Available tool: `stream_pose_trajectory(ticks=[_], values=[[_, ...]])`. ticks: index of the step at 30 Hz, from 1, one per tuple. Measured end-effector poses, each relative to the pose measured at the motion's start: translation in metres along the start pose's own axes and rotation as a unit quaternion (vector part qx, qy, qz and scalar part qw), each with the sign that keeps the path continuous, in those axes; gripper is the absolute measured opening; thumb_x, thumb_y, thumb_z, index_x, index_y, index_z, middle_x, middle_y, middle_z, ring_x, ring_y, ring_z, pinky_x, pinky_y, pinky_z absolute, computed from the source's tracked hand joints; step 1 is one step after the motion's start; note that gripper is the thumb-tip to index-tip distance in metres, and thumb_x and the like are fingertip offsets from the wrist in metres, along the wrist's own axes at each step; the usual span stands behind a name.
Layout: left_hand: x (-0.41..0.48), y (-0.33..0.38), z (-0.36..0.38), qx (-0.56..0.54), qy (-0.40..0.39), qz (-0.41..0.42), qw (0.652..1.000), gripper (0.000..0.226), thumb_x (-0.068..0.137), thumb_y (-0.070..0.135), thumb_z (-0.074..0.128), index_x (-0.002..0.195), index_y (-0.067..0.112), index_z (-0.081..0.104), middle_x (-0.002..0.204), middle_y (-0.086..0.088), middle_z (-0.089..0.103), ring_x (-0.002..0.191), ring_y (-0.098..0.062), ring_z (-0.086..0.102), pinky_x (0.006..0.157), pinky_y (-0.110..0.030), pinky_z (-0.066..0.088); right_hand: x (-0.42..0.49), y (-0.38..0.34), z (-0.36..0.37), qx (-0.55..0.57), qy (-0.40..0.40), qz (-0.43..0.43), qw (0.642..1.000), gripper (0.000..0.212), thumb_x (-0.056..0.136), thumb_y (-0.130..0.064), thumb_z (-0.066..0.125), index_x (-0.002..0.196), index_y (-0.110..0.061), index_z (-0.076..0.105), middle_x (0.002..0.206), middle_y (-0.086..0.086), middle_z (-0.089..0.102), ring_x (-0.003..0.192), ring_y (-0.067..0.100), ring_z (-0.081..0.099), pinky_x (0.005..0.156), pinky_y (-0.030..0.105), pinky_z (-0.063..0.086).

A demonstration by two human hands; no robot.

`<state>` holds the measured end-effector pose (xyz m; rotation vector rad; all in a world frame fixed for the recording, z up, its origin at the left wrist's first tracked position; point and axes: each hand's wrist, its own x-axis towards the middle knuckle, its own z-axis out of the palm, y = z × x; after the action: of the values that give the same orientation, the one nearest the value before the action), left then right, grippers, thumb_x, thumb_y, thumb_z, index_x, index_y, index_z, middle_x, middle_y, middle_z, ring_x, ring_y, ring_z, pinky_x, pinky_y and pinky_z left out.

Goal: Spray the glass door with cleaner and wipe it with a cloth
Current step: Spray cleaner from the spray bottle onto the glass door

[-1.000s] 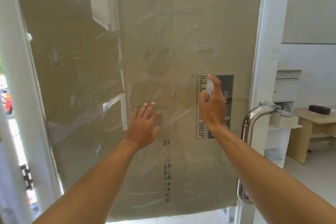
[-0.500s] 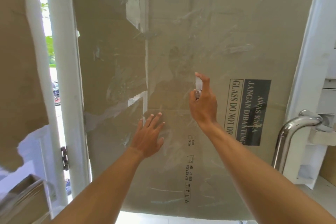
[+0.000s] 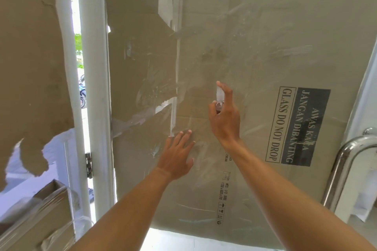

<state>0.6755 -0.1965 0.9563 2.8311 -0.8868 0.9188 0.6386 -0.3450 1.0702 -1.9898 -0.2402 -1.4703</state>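
Directly ahead of both hands stands the smeared glass door [image 3: 255,32], with brown cardboard [image 3: 285,199] showing behind its pane. The right hand [image 3: 225,122] grips a small clear spray bottle [image 3: 220,96] close to the glass, forefinger on top of the nozzle. Just below it and to its left, the left hand [image 3: 177,157] lies open, fingers straight, against the pane or very near it; I cannot confirm contact. No cloth shows in either hand, so sprayed cleaner may run down and dry into fresh streaks before it is wiped. The left hand sits low under the nozzle and may catch mist. Off to the right of the right hand, the curved steel door handle [image 3: 344,169] could take overspray, and hard pressing might swing the door.
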Motion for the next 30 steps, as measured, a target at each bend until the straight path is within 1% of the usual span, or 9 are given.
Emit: stream_pose_trajectory(ticks=[4, 7, 11, 14, 17, 20, 23, 27, 30], values=[[-0.014, -0.013, 0.008, -0.013, 0.011, -0.021, 1.000, 0.059, 0.092, 0.037, 0.052, 0.146, 0.017, 0.039, 0.162, -0.008, 0.012, 0.148, -0.028, 0.017, 0.116, -0.053, 0.018, -0.021, 0.005, 0.011, -0.010, -0.026, 0.004, 1.000, 0.056, 0.091, -0.008, 0.049, 0.134, -0.040, 0.035, 0.079, -0.005, 0.052, 0.049, 0.004, 0.042, 0.046, 0.013, 0.029], [-0.024, -0.033, 0.011, -0.010, 0.017, -0.063, 0.998, 0.067, 0.090, 0.036, 0.057, 0.149, 0.014, 0.034, 0.162, -0.008, 0.014, 0.147, -0.029, 0.019, 0.115, -0.055, 0.021, -0.041, 0.011, 0.018, -0.013, -0.055, 0.008, 0.998, 0.057, 0.091, -0.008, 0.050, 0.134, -0.042, 0.034, 0.076, -0.005, 0.049, 0.046, 0.005, 0.039, 0.044, 0.011, 0.027], [-0.032, -0.064, 0.015, 0.015, 0.002, -0.097, 0.995, 0.077, 0.091, 0.038, 0.054, 0.154, 0.015, 0.017, 0.163, -0.006, 0.006, 0.149, -0.028, 0.013, 0.116, -0.055, 0.019, -0.066, 0.017, 0.028, -0.028, -0.082, 0.011, 0.996, 0.057, 0.092, -0.007, 0.051, 0.134, -0.042, 0.034, 0.080, -0.008, 0.045, 0.048, 0.004, 0.041, 0.043, 0.010, 0.023], [-0.034, -0.080, 0.016, 0.042, 0.001, -0.103, 0.994, 0.079, 0.092, 0.041, 0.052, 0.155, 0.015, 0.012, 0.163, -0.007, 0.004, 0.149, -0.029, 0.012, 0.115, -0.056, 0.020, -0.079, 0.018, 0.034, -0.017, -0.102, 0.007, 0.995, 0.058, 0.091, -0.004, 0.052, 0.133, -0.039, 0.035, 0.090, -0.009, 0.048, 0.054, 0.001, 0.048, 0.040, 0.010, 0.028], [-0.037, -0.091, 0.022, 0.060, -0.024, -0.110, 0.992, 0.082, 0.095, 0.051, 0.042, 0.155, 0.018, -0.003, 0.162, -0.003, -0.011, 0.150, -0.028, 0.001, 0.116, -0.057, 0.011, -0.094, 0.020, 0.044, -0.027, -0.120, 0.011, 0.992, 0.049, 0.095, -0.010, 0.052, 0.136, -0.034, 0.039, 0.096, -0.006, 0.054, 0.051, -0.005, 0.040, 0.046, 0.007, 0.024], [-0.043, -0.099, 0.029, 0.063, -0.037, -0.120, 0.990, 0.083, 0.095, 0.056, 0.037, 0.154, 0.019, -0.010, 0.160, -0.001, -0.021, 0.150, -0.026, -0.006, 0.117, -0.057, 0.005, -0.110, 0.021, 0.053, -0.035, -0.148, 0.006, 0.988, 0.042, 0.098, -0.015, 0.052, 0.138, -0.027, 0.046, 0.100, -0.001, 0.059, 0.057, -0.006, 0.044, 0.046, 0.008, 0.026], [-0.049, -0.104, 0.031, 0.073, -0.042, -0.126, 0.988, 0.086, 0.094, 0.050, 0.043, 0.154, 0.018, -0.010, 0.161, -0.003, -0.017, 0.150, -0.026, -0.006, 0.117, -0.057, 0.004, -0.125, 0.022, 0.057, -0.036, -0.177, -0.008, 0.984, 0.046, 0.096, -0.012, 0.053, 0.135, -0.034, 0.039, 0.100, 0.000, 0.062, 0.067, 0.010, 0.056, 0.046, 0.010, 0.030], [-0.060, -0.112, 0.031, 0.086, -0.040, -0.151, 0.984, 0.079, 0.094, 0.029, 0.042, 0.155, 0.016, -0.006, 0.162, -0.003, -0.014, 0.150, -0.023, -0.003, 0.117, -0.055, 0.005, -0.143, 0.028, 0.062, -0.045, -0.200, -0.017, 0.979, 0.049, 0.091, -0.006, 0.055, 0.136, -0.024, 0.050, 0.109, 0.002, 0.066, 0.069, 0.010, 0.057, 0.046, 0.012, 0.031], [-0.062, -0.115, 0.027, 0.071, -0.028, -0.148, 0.986, 0.075, 0.092, 0.013, 0.039, 0.155, 0.016, -0.001, 0.163, -0.002, -0.009, 0.150, -0.021, -0.002, 0.118, -0.054, 0.005, -0.149, 0.032, 0.065, -0.057, -0.209, 0.000, 0.976, 0.048, 0.092, -0.008, 0.055, 0.137, -0.022, 0.051, 0.103, 0.003, 0.065, 0.069, 0.013, 0.057, 0.047, 0.017, 0.036]])
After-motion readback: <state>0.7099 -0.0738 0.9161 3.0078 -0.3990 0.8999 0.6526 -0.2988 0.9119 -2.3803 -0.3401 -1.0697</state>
